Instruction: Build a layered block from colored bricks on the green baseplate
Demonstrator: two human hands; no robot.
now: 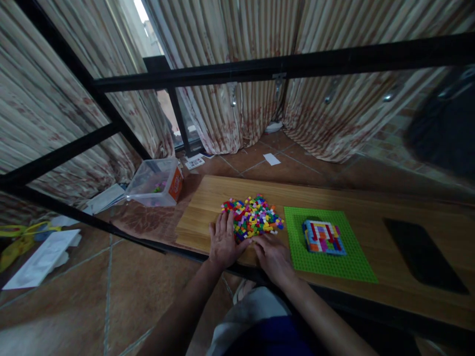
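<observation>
A pile of small bricks in many colours (254, 215) lies on the wooden table (371, 202). My left hand (223, 240) rests flat on the table at the pile's left edge, fingers stretched out and touching the bricks. My right hand (272, 254) lies at the pile's near edge with its fingers curled towards the bricks; whatever is under them is hidden. To the right sits a green baseplate (326, 262) with a square block of built-up coloured bricks (323, 237) on it.
A black rectangular pad (423, 254) lies on the table's right part. A clear plastic box with an orange label (156, 182) stands on the tiled floor at left, near papers (40, 257). Black frame bars (282, 64) cross above; curtains hang behind.
</observation>
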